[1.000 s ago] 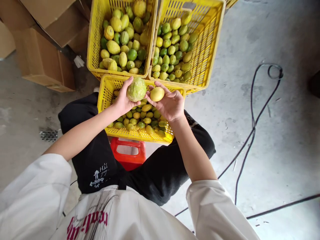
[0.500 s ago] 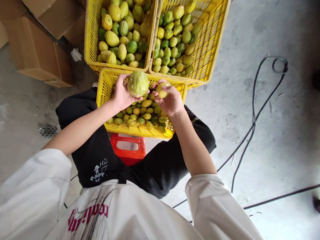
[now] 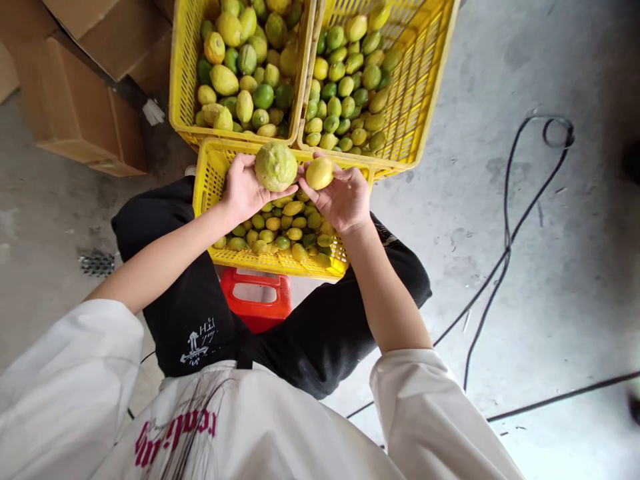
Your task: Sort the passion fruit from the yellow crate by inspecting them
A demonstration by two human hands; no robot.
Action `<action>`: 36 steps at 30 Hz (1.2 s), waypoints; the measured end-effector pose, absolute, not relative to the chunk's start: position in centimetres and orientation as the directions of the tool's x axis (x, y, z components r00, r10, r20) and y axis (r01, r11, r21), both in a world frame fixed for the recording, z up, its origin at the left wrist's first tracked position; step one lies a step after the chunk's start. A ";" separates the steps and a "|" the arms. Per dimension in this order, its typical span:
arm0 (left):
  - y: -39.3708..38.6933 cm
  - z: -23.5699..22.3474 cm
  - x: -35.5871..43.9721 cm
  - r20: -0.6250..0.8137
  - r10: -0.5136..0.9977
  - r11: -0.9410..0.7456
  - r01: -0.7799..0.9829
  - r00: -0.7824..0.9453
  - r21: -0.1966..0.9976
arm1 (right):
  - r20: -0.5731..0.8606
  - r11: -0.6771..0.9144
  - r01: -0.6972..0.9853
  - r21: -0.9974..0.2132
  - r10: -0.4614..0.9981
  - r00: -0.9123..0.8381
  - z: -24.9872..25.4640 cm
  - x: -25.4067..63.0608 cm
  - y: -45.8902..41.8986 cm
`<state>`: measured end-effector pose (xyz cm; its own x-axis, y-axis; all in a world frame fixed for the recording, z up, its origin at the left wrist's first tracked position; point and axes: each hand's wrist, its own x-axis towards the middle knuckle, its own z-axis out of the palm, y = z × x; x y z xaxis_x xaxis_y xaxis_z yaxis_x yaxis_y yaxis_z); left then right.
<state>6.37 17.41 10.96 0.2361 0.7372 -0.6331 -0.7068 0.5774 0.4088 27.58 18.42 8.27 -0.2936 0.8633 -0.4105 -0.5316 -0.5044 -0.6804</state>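
One bumpy citrus [image 3: 276, 167], one smooth lemon [image 3: 319, 173], side by side
Our left hand [image 3: 244, 191] cradles the citrus, our right hand [image 3: 346, 201] grasps the lemon, seemingly keeping both visible.

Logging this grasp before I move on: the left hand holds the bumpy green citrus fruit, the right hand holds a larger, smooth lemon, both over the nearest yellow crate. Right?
Not quite: the head view shows that the lemon in the right hand is smaller than the bumpy green citrus fruit, not larger. The rest stands.
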 end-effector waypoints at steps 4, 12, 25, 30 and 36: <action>17.2 10.8 6.6 -0.625 0.720 0.633 -0.654 0.301 0.414 | -0.452 -0.553 -0.527 -0.645 0.832 -0.320 8.0 27.8 18.3; 16.9 9.9 6.7 -0.616 0.695 0.687 -0.596 0.370 0.416 | -0.420 -0.558 -0.464 -0.688 0.827 -0.373 8.3 27.2 18.1; 16.9 10.4 6.8 -0.620 0.728 0.628 -0.646 0.293 0.433 | -0.455 -0.466 -0.564 -0.681 0.874 -0.173 8.7 26.8 18.2; 16.7 11.0 7.4 -0.638 0.735 0.629 -0.585 0.231 0.513 | -0.501 -0.476 -0.596 -0.647 0.854 -0.138 8.2 27.1 18.3; 16.6 10.7 7.4 -0.623 0.754 0.610 -0.577 0.210 0.544 | -0.438 -0.473 -0.500 -0.725 0.878 -0.195 7.5 27.5 18.4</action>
<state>7.43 16.59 10.74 0.2100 0.7538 -0.6227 -0.5768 0.6097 0.5436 27.52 18.38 7.53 -0.1950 0.8777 -0.4377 -0.5004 -0.4728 -0.7253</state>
